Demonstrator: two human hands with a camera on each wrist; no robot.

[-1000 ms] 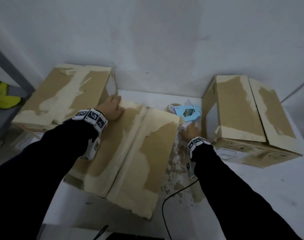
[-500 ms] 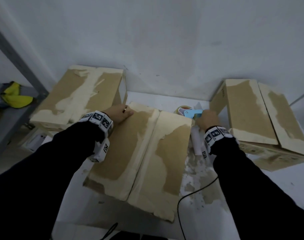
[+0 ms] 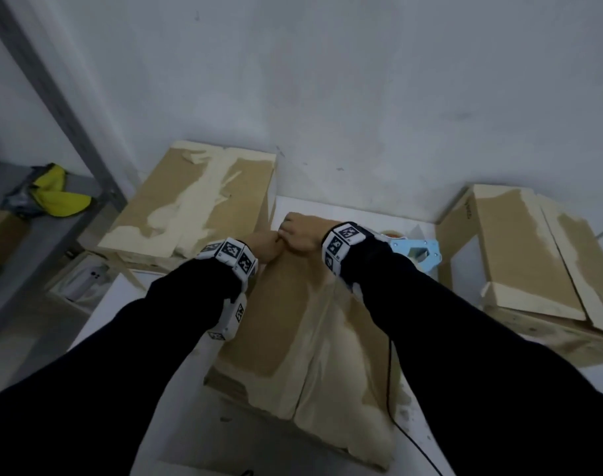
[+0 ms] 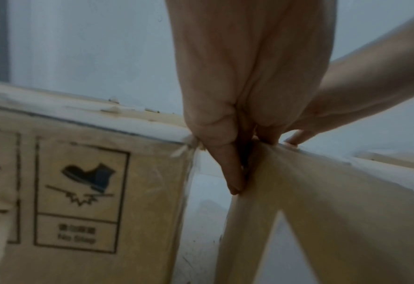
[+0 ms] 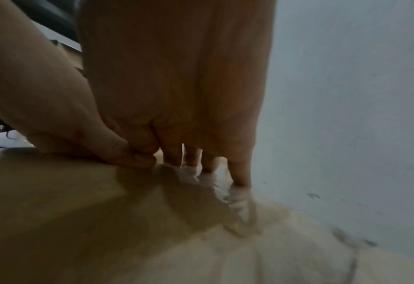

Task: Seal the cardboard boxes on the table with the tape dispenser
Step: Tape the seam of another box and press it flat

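Corner hold on middle box [image 3: 286,321].
Your left hand [image 3: 264,242] pinches, right hand [image 3: 301,234] presses, touching; tape dispenser [image 3: 417,250] lies rightward, nearer the latter.

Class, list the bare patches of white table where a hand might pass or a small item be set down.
Bare: the back strip of white table between brown cardboard middle box and wall; the front patch left of that box. Crowded: the gap to the right cardboard box, where the light-blue tape dispenser sits.
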